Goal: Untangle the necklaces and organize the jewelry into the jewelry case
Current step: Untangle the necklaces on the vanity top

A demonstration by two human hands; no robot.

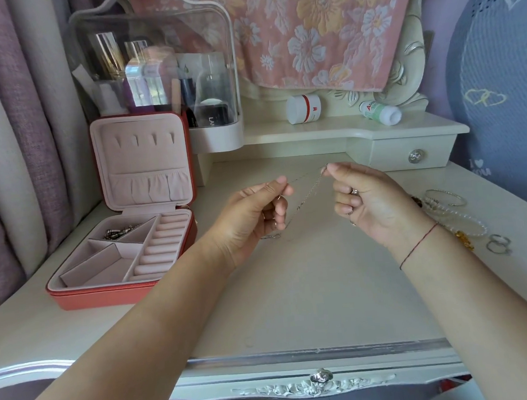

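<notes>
While left hand (pixel 250 215) and right hand (pixel 371 200) pinch the necklace chain (pixel 310 191) stretched between them, the open jewelry case (pixel 99 296) waits leftward.

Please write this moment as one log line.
phase: untangling | left hand: pinches chain | right hand: pinches chain | chain: stretched between hands | case: open, at left | bangles, rings: on table, at right

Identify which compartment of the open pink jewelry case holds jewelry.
The far triangular pink-lined compartment, holding small silver metal pieces; the others show only lining.
</notes>
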